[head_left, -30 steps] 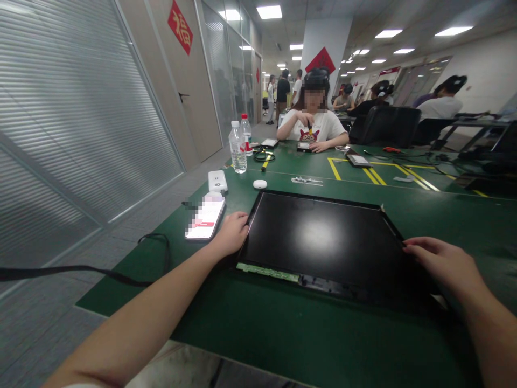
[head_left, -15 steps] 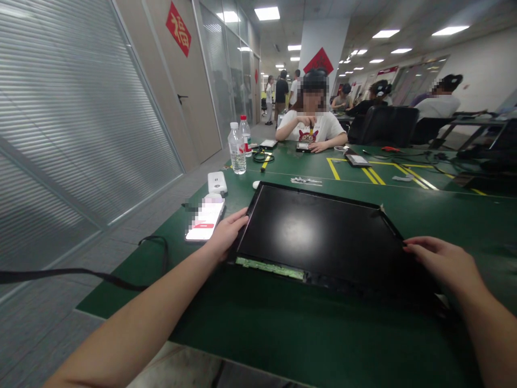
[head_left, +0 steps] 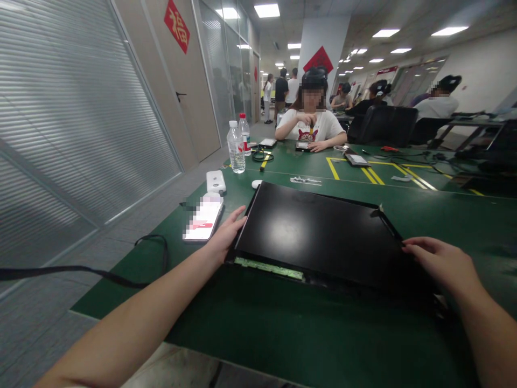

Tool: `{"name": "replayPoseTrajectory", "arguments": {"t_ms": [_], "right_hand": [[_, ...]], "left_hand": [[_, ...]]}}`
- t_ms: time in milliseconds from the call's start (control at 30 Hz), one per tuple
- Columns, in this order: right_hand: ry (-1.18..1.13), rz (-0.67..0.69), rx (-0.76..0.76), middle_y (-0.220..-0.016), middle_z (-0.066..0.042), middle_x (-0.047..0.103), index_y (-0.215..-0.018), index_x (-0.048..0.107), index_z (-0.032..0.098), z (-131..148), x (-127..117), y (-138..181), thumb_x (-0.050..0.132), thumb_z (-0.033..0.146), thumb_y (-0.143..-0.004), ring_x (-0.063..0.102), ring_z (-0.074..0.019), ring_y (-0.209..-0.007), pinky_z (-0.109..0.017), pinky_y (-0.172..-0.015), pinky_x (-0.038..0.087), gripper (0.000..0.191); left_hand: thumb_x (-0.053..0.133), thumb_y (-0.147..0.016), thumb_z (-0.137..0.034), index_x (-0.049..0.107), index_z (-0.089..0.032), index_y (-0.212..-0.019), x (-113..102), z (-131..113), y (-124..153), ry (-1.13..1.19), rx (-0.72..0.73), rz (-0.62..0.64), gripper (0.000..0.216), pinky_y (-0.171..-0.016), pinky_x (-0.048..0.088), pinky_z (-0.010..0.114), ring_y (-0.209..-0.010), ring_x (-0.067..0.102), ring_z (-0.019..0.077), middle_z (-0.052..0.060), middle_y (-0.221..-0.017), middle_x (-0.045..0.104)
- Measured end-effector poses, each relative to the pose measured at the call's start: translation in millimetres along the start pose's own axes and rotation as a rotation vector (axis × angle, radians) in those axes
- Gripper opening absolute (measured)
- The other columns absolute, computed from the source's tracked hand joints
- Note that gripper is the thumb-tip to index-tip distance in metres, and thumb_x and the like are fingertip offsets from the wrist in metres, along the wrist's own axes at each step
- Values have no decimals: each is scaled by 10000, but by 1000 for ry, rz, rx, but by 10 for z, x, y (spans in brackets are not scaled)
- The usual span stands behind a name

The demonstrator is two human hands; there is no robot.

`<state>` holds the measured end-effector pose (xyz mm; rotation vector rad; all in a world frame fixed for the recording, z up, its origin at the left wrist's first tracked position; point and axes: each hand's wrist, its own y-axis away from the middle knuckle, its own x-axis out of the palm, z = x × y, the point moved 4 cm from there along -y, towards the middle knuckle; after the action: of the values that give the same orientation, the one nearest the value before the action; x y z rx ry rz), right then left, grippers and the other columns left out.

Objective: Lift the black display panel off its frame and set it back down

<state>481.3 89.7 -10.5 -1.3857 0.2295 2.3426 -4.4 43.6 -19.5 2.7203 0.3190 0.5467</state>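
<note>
- Head view: the screen (head_left: 319, 231) is between the two hands over the green table (head_left: 258, 334), its dark face up and its near edge toward the wearer.
- The left hand (head_left: 228, 237) grasps the screen at its left edge, fingertips against the frame; the underside of this grip is hidden.
- The right hand (head_left: 444, 261) pinches the screen's right edge between thumb and fingers.
- A green board (head_left: 270, 268) runs along the left part of the screen's near edge.
- At the screen's far right corner, a small light piece (head_left: 378, 210) sticks up.
- Left of the screen, just beyond the left hand, lies a lit phone (head_left: 205, 218), partly pixelated, with a white power bank (head_left: 216, 182) behind it.
- A small white case (head_left: 256, 184) sits just beside the screen's far left corner.
- Beyond that corner stand a white-capped bottle (head_left: 236, 151) and a red-capped bottle (head_left: 244, 134), near a coiled black cable (head_left: 262, 156).
- Some grey scraps (head_left: 306, 181) lie just beyond the screen's far edge.
- Farther past the screen, a co-worker (head_left: 310, 121) sits across the table, one hand holding a tool (head_left: 311, 128) over a small device (head_left: 302, 146).
</note>
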Motion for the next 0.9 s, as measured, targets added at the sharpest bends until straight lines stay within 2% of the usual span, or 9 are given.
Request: {"name": "replayPoseTrajectory", "arguments": {"t_ms": [167,267,367,433,533,600,733,900], "right_hand": [[-4,0,-14,-707,-40,684,-720,743,289,11,-2,12,567,501,-558,586,-276,-739,-380,-660,413,319],[-12,2,-1,-711,-37,686,-715,737,289,31,-8,22,566,497,-549,586,-276,-743,-382,-670,413,316],[-14,5,13,-726,-34,694,-718,738,288,41,-12,24,569,491,-543,592,-277,-767,-384,-694,418,317],[-14,8,12,-744,-34,702,-725,742,287,44,-13,25,572,487,-545,598,-277,-785,-385,-709,421,318],[-23,18,17,-761,-35,710,-733,744,284,42,-12,31,577,476,-553,608,-276,-792,-386,-719,424,311],[-20,19,17,-768,-37,712,-737,744,282,38,-10,32,577,472,-560,611,-276,-795,-387,-720,424,309],[5,22,7,-786,-43,717,-763,753,279,11,2,17,569,488,-572,608,-279,-802,-387,-715,426,338],[17,23,-23,-800,-48,721,-762,753,282,7,1,7,560,491,-574,611,-281,-801,-387,-710,429,341]], "left_hand": [[715,-829,-124,348,-337,-1541,-17,-4,47,-55,-13,-13,830,-468,541,284,-499,691,197,35,-808,767],[743,-818,-162,443,-288,-1496,11,-20,73,-58,-8,20,753,-509,559,284,-552,709,200,50,-828,777],[713,-847,-183,593,-210,-1377,54,-62,115,-103,12,41,544,-551,569,263,-614,722,190,71,-844,784],[662,-855,-135,651,-191,-1310,72,-90,143,-124,12,42,458,-552,569,254,-621,722,183,69,-837,786],[576,-783,-15,695,-175,-1256,90,-121,163,-89,7,71,513,-527,558,243,-615,718,178,60,-841,789],[535,-751,0,713,-153,-1229,97,-137,164,-23,19,93,532,-527,553,229,-650,725,175,62,-866,791],[583,-826,-114,716,-116,-1216,103,-141,173,40,30,102,412,-602,580,244,-758,741,196,90,-928,792],[685,-765,-81,658,-164,-1313,107,-109,193,-47,39,212,555,-699,600,309,-816,753,235,99,-1035,786]]}}
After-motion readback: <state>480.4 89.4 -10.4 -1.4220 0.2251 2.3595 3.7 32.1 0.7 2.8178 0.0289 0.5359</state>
